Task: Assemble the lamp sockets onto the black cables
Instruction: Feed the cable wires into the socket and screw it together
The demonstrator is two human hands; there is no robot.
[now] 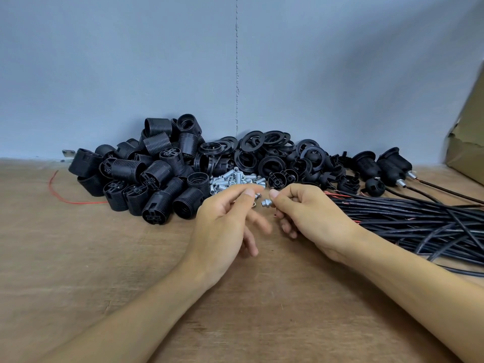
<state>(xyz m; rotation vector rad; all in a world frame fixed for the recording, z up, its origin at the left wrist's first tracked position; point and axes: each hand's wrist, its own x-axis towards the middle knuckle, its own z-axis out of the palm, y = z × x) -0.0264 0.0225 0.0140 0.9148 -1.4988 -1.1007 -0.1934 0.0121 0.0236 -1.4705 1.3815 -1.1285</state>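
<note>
Right hand (pixel 309 213) first: the grip is clenched on a threaded metal nipple (pixel 266 203), pinched between thumb and forefinger, threaded end poking out toward the other hand, the remaining fingers curled under. A speck of red shows just below those curled fingers (too small to say what it is). The left hand (pixel 222 221) sits right opposite, thumb and forefinger drawn together beside a second bit of silver metal, lower fingers blurred and splayed; whether that grip actually has hold of anything, I cannot tell. Both hands hover just in front of the heap of metal nipples (pixel 235 179), our landmark on the wooden tabletop (pixel 78 258). Left of that heap, a big pile of ribbed black socket bodies (pixel 146 174); behind and right of it, black rings (pixel 262 145) stacked loosely. Further right of the heap, the black cables (pixel 419 218) lie in a thick bundle, and beyond them a few finished sockets (pixel 379 163) already sit on cable ends. Far left of the heap, a loose red wire (pixel 60 195); far right, a cardboard box (pixel 468 142).
</note>
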